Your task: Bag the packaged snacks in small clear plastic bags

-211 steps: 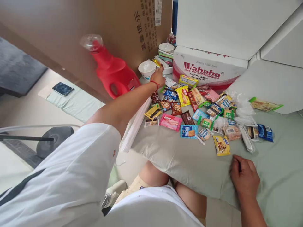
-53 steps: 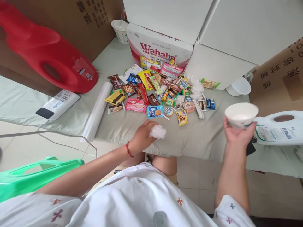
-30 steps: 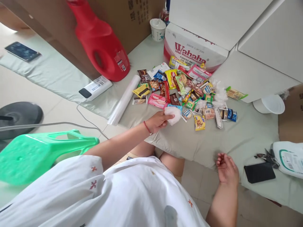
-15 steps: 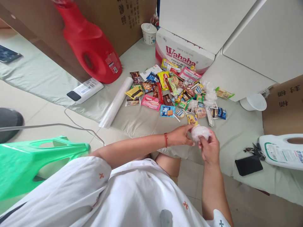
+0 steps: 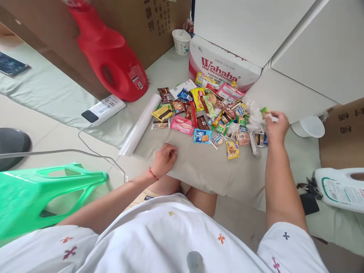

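My right hand (image 5: 277, 128) is at the right end of a heap of wrapped snacks, its fingers closed on a green-edged snack packet (image 5: 265, 111) that they mostly cover. Clear crumpled plastic bags (image 5: 252, 112) lie just left of it. My left hand (image 5: 165, 159), with a red cord on the wrist, rests at the front of the cloth with its fingers curled and nothing visible in them. Nearest the front edge is a yellow cookie packet (image 5: 232, 150). Behind it sit a blue biscuit packet (image 5: 202, 136) and a pink wafer packet (image 5: 182, 125).
A roll of clear plastic bags (image 5: 140, 125) lies left of the heap. Around stand a red jug (image 5: 113, 60), a Wahaba-type water carton (image 5: 223, 62), a paper cup (image 5: 181, 41), a white bowl (image 5: 309, 127), a white detergent bottle (image 5: 341, 187) and a green stool (image 5: 54, 197).
My hands have parted: the left moved left to the cloth's front, the right moved up and right to the green-edged packet. The white plastic bundle has left my right hand.
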The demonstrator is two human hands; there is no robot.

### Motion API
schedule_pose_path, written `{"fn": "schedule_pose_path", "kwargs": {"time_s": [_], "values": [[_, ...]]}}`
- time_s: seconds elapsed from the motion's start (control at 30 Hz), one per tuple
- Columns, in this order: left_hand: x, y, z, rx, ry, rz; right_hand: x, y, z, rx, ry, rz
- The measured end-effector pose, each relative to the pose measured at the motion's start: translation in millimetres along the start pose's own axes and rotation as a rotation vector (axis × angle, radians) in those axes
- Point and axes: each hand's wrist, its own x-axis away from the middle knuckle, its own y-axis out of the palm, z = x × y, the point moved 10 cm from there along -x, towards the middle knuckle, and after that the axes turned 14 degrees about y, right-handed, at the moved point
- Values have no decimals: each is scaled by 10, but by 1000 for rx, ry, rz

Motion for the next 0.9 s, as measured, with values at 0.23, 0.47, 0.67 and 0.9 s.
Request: {"fn": "schedule_pose_path", "kwargs": {"time_s": [0.23,0.47,0.67,0.9], "values": [[43,214,108,-39,108,-125,716,973,-352,254,-81,-316],[63,141,119,454,-183,-69,1549,368,-150,-549,405,140],[-39,861,684,1064,-429,-331,2872,1119,-364,-625,630,-255],[-104,1083,644,1127,-482,-326,2885,938,-255,-719,690,-197]]}}
